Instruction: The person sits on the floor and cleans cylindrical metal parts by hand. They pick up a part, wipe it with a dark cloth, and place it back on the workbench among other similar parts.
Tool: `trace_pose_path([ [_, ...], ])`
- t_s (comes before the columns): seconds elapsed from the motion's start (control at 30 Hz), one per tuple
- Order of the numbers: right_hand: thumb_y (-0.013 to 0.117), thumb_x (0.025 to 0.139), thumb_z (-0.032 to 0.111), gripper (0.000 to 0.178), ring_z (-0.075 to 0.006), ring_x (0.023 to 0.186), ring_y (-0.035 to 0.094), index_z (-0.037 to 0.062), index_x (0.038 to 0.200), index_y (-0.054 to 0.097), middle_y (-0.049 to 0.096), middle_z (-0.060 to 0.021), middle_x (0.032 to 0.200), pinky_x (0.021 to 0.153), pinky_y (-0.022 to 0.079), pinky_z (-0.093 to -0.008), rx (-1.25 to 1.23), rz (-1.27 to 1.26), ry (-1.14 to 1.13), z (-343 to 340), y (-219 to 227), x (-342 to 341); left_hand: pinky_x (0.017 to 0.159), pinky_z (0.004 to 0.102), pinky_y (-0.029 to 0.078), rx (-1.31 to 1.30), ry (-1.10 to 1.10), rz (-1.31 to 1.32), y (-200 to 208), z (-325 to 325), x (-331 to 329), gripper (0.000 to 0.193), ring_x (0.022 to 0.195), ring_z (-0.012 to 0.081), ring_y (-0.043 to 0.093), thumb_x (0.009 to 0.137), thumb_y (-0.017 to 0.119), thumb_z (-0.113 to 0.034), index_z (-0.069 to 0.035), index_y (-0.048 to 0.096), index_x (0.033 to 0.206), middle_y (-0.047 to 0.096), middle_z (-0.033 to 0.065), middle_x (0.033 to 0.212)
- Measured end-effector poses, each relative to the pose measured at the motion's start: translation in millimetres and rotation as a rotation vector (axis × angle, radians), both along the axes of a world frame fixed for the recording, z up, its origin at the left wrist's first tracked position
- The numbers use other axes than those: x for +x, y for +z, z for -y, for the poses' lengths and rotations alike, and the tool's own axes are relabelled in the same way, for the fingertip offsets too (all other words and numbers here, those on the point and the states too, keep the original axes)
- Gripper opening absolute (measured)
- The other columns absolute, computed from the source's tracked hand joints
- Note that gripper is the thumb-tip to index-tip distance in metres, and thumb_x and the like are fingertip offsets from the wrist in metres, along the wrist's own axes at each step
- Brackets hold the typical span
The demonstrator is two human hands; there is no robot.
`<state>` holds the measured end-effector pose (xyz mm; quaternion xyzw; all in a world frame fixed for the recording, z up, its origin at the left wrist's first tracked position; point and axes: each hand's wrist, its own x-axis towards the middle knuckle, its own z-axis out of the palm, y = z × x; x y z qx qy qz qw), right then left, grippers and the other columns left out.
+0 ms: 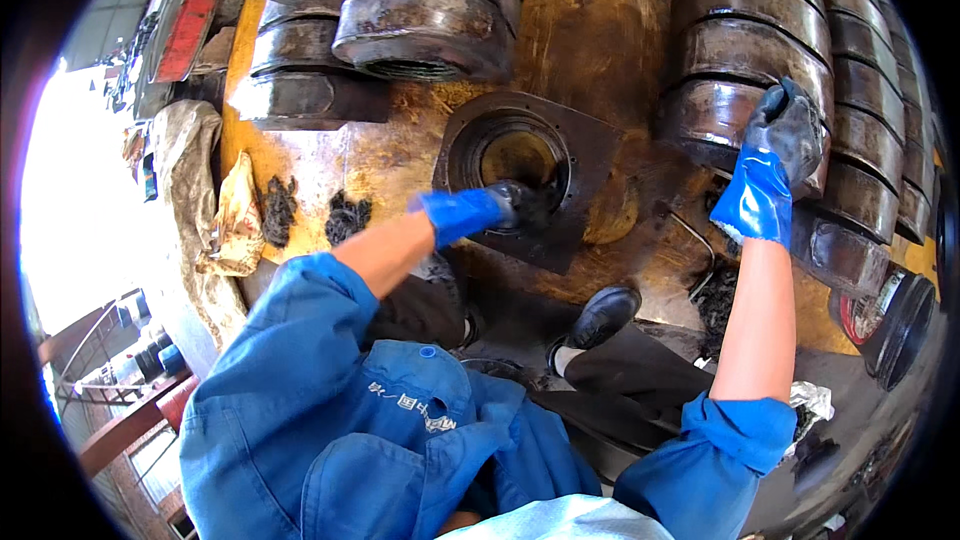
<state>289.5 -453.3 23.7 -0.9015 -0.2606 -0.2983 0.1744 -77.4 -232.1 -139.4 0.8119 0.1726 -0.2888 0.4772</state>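
A dark square metal block (594, 152) with a round flanged bore lies before me. My left hand (515, 206), in a glove with a blue cuff and blackened fingers, reaches over the bore's near rim. Its fingers are dark, smeared and partly lost against the metal, so their grip does not show. To the right, my right hand (787, 132), gloved likewise, is raised in front of a row of thick metal rings (745, 48). Its fingers are curled closed; whatever they may hold is hidden. I cannot tell whether it touches the rings.
More stacked rings (425, 25) stand at the far left, and another row (862, 90) at the right. Black fibre tufts (347, 218) and a stained cloth (238, 220) lie left. A bent thin rod (692, 230) lies near my shoe (607, 317). A red-faced part (189, 25) stands far left.
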Motion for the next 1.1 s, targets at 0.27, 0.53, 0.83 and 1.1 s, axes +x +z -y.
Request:
trace_pose_path([
  [0.27,0.061,0.100,0.029,0.027,-0.0360,0.099,0.073,0.0095,0.112,0.075,0.076,-0.0175,0.109,0.090,0.058,-0.0472,0.016,0.016,0.016,-4.0,11.0,-0.4,0.109,0.0411,0.049,0.300,0.230,-0.008,-4.2,-19.9,3.0,0.047,0.125,0.0315,0.063,0.093,0.068,-0.018,-0.011,0.062,0.140,0.067,0.0146,0.135],
  [0.53,0.056,0.105,0.026,0.028,-0.0336,0.109,0.071,0.0092,0.117,0.075,0.074,-0.0184,0.117,0.095,0.056,-0.0459,-0.345,0.293,-0.017,22.4,-18.0,16.6,0.093,0.0437,0.055,0.380,0.366,0.824,74.2,26.0,35.8,0.033,0.103,0.0409,0.066,0.090,0.065,-0.025,-0.006,0.071,0.117,0.071,0.0188,0.113],
  [0.83,0.047,0.110,0.034,0.045,-0.0368,0.125,0.063,-0.0001,0.132,0.067,0.066,-0.0215,0.137,0.109,0.048,-0.0442,-0.076,-0.209,-0.009,3.9,-4.5,3.2,0.095,0.0444,0.056,0.382,-0.485,0.062,15.2,-21.7,-2.3,0.032,0.116,0.0332,0.069,0.090,0.066,-0.033,-0.014,0.080,0.111,0.075,0.0101,0.120],
  [1.1,0.049,0.109,0.030,0.040,-0.0374,0.119,0.066,0.0009,0.127,0.070,0.070,-0.0206,0.131,0.103,0.052,-0.0457,-0.067,-0.133,0.047,2.7,-5.0,6.0,0.096,0.0450,0.056,0.428,-0.355,-0.037,21.5,-46.8,-2.8,0.036,0.116,0.0336,0.069,0.088,0.067,-0.038,-0.015,0.080,0.113,0.075,0.0104,0.122],
])
